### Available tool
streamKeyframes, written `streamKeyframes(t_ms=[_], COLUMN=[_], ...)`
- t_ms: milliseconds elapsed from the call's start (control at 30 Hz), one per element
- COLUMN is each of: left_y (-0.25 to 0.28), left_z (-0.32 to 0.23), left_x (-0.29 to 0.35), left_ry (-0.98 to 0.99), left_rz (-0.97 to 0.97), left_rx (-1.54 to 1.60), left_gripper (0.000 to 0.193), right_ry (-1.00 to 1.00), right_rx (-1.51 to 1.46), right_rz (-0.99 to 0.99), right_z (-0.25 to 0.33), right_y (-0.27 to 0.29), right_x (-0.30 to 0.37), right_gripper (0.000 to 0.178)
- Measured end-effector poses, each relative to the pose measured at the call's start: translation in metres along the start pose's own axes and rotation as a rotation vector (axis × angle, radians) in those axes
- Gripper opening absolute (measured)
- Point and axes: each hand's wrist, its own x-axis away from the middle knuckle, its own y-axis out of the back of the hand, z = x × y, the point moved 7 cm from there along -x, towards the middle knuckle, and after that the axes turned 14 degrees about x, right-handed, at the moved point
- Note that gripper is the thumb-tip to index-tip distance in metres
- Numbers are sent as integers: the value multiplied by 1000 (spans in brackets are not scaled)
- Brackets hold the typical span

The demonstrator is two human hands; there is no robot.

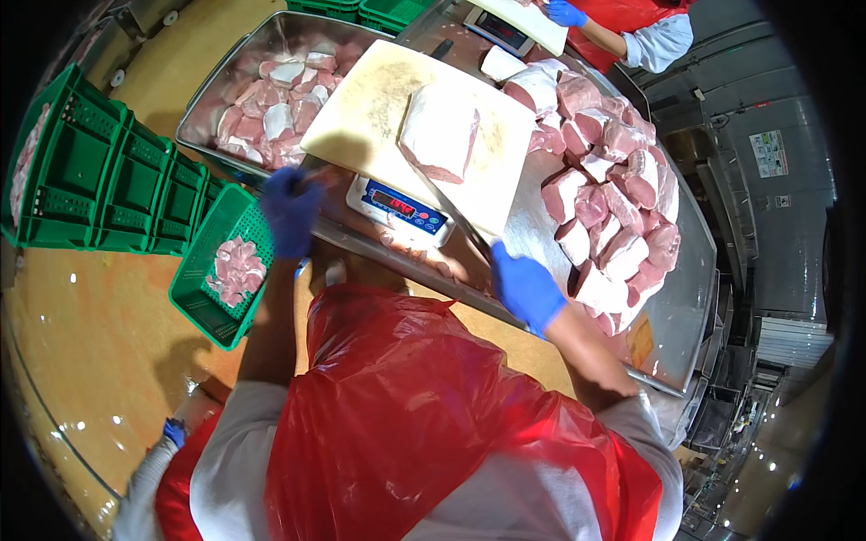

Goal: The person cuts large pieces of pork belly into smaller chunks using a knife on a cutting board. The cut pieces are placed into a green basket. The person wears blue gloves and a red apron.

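In my blue-gloved right hand (526, 287) is a long knife (457, 215). Its blade slants up and left over the white cutting board (361, 126), its tip end at the left side of a large pale-topped meat block (439, 131). The blade seems to touch the block's lower left edge. My left hand (290, 214), also blue-gloved, is over the table's left front corner, between the board and a green crate. Motion smears its fingers, so whether it holds anything is unclear. A digital scale (397, 209) with a red lit display sits under the board's near edge.
Meat slices fill a metal tub (203, 122) at the left. Many meat blocks (622, 180) lie on the steel table (681, 307) at the right. Small pieces lie in a green crate (194, 288); more green crates (117, 180) stand beyond. A co-worker (622, 36) works at the far side.
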Motion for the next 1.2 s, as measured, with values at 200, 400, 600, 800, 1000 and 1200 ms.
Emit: streamKeyframes(t_ms=[200,400,600,800,1000,1200], left_y=[139,-126,-245,-225,-120,-125], left_z=[146,-42,-78,-46,-53,-45], left_x=[2,-43,-18,-40,26,-1], left_ry=[224,-739,-37,-417,-440,-97], left_rz=[652,640,1226,1356,538,286], left_rx=[-905,-189,-571,37,198,496], left_gripper=[40,38,110,98,58,27], right_ry=[-226,-258,-219,-396,-301,-196], right_rx=[-610,-1158,-1386,-1060,-610,-559], right_rz=[-468,-772,-885,-846,-790,-709], right_z=[-27,-28,-33,-44,-3,28], right_y=[8,46,72,41,19,65], right_x=[53,-5,-7,2,-27,-118], right_gripper=[20,22,27,28,18,17])
